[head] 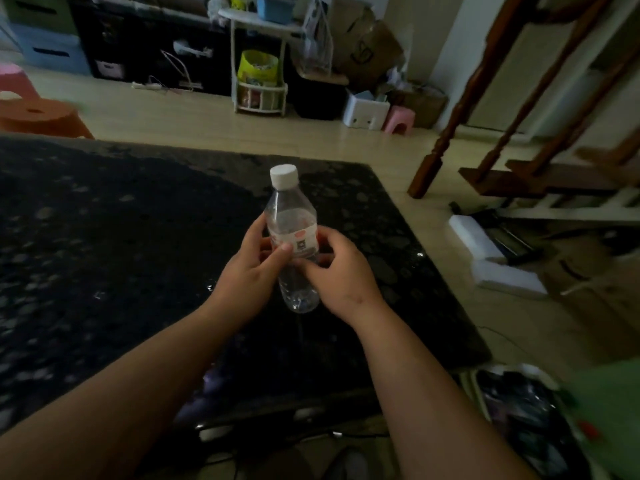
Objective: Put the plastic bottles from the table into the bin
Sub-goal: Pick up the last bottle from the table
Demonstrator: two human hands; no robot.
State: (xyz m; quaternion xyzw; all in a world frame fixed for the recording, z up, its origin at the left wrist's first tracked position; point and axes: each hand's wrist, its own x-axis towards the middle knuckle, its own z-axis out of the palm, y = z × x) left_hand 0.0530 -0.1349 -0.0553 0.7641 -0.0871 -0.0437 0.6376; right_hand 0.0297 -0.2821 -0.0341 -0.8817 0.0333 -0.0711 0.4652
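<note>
A clear plastic bottle with a white screw cap (292, 237) is held upright above the dark speckled stone table (121, 237), gripped from both sides. The left hand (249, 271) is wrapped around its label, and the right hand (341, 271) is clamped on just opposite.

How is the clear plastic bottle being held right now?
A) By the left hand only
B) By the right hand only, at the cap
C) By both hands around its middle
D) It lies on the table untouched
C: the left hand and the right hand both wrap the labelled middle of the bottle, which stands upright with its white cap on.
</note>
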